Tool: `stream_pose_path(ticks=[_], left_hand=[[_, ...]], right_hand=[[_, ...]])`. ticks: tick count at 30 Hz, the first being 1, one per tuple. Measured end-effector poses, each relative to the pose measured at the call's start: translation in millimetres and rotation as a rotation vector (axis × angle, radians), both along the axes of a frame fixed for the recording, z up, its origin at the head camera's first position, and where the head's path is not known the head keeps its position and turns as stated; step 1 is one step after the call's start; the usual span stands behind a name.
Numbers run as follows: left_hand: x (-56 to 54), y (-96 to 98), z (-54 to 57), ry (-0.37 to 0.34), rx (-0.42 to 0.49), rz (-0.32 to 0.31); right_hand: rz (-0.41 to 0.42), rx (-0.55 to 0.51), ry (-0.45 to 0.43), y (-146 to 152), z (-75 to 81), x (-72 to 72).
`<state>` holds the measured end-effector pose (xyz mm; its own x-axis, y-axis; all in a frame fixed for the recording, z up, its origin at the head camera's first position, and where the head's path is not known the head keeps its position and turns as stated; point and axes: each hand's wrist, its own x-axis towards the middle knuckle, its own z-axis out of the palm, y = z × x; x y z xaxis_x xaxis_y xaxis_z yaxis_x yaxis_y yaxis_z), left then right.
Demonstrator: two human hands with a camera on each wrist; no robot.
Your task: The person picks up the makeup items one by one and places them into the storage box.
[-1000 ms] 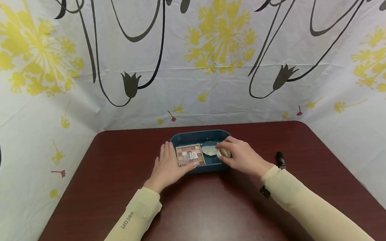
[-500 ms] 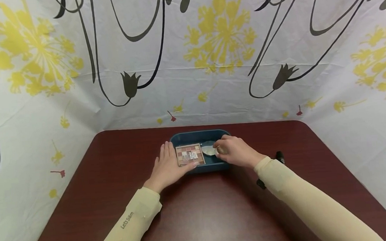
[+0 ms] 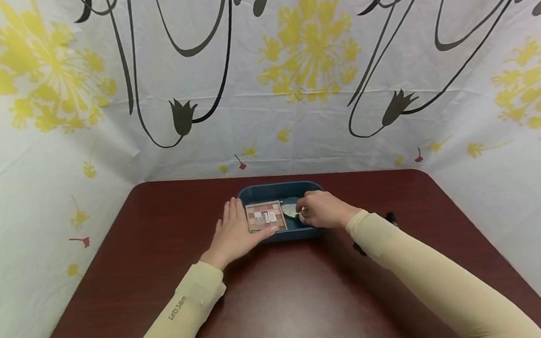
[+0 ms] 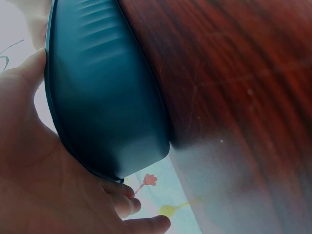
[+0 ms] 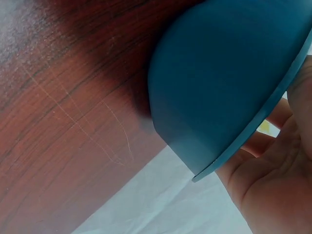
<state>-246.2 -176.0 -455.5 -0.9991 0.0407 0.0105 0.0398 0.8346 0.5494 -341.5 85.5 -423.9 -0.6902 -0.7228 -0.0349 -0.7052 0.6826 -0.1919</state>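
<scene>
A dark blue tray stands near the table's far edge. Along its left end lies my left hand, fingers straight, thumb over the near rim; the left wrist view shows the palm against the tray wall. Inside the tray, an eyeshadow palette fills the left part, beside a round, pale, shiny disc. My right hand reaches over the tray's right end with curled fingers. It grips a small round white-and-tan item, mostly hidden by the fingers. In the right wrist view, that hand is partly behind the tray wall.
To the right on the dark red wooden table lies a black-capped tube, partly covered by the right sleeve. Another small black item shows under the right forearm. A flower-patterned white cloth hangs behind and at both sides.
My right hand has moved slightly left and deeper over the tray, turning so its fingers cover more of the round item. The left hand stays put.
</scene>
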Motion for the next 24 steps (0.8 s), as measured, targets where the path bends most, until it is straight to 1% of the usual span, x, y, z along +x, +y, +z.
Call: stream_pose_path(ticks=[10,14,18,24], left_hand=[[-0.9,-1.5,-1.2,0.004,-0.006,0.0],[-0.3,-0.7,-2.1,0.013,-0.002,0.004],[0.1,0.1,-2.0,0.017,0.005,0.0],[0.2,0.0,-0.3,0.018,0.008,-0.002]], right_hand=[[0.04,0.035,-0.003,-3.0,5.0,-1.4],[0.068,0.049,-0.02,-4.6,8.5,-0.5],[0.084,0.075,-0.052,-5.5,10.6,-0.7],[0.067,0.114,-0.126,-7.5,10.2,-3.7]])
